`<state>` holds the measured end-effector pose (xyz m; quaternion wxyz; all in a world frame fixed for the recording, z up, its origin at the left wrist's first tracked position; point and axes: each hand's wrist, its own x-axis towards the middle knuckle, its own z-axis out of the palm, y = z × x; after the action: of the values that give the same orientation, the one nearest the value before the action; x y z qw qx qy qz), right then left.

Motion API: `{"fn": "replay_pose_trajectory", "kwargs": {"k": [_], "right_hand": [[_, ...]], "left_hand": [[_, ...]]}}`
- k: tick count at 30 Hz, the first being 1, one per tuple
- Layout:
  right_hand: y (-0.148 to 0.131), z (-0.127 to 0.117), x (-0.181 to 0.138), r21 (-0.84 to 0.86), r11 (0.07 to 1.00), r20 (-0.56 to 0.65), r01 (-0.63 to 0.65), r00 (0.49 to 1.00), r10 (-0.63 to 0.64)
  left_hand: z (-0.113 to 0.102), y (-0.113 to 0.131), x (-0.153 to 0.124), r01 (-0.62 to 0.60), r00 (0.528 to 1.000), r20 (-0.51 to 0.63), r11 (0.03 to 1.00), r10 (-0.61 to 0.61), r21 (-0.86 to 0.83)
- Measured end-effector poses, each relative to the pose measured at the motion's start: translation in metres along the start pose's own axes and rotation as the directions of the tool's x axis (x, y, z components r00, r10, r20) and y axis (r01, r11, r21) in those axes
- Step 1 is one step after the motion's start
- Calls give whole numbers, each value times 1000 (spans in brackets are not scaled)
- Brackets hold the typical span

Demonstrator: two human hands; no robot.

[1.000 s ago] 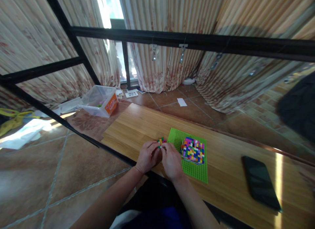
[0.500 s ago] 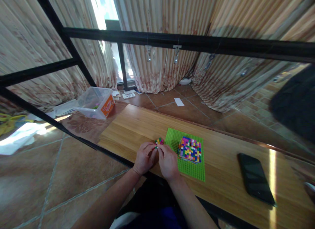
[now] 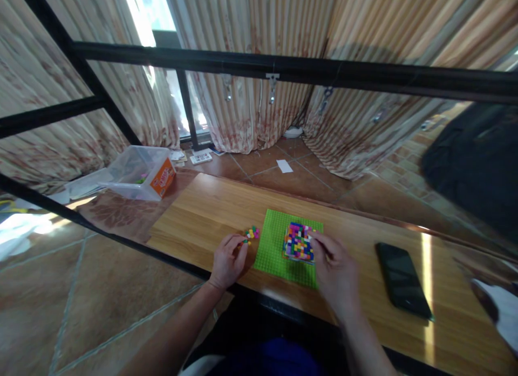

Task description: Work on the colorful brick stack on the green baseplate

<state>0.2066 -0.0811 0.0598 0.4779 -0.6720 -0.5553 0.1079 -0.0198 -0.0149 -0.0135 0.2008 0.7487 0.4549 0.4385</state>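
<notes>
A green studded baseplate (image 3: 272,241) lies on the wooden table (image 3: 210,211). On it stands a block of many-coloured small bricks (image 3: 297,241). My right hand (image 3: 336,271) rests at the block's right side, fingertips touching its edge, fingers partly curled. My left hand (image 3: 227,260) sits left of the baseplate with fingers curled, close to a small pile of loose coloured bricks (image 3: 251,234). Whether either hand holds a brick is hidden.
A black phone (image 3: 401,280) lies on the table to the right. On the tiled floor at left sits a clear plastic box (image 3: 141,172) with an orange label. A black metal frame (image 3: 283,68) crosses in front of curtains. A dark shape (image 3: 477,165) fills the right edge.
My right hand has left the loose bricks and moved right to the coloured block on the baseplate. The left hand stays by the pile. The camera has turned right.
</notes>
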Motion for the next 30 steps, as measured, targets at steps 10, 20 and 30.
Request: {"fn": "replay_pose_trajectory", "kwargs": {"k": [10, 20, 30], "right_hand": [[51, -6, 38, -270, 961, 124, 60, 992, -27], [60, -2, 53, -338, 923, 254, 183, 962, -98], [56, -8, 58, -202, 966, 253, 160, 962, -106]], "left_hand": [[1, -1, 0, 9, 1000, 14, 1000, -10, 19], [2, -2, 1, -9, 1000, 13, 999, 9, 31], [1, 0, 1, -7, 1000, 27, 1000, 6, 17]]}}
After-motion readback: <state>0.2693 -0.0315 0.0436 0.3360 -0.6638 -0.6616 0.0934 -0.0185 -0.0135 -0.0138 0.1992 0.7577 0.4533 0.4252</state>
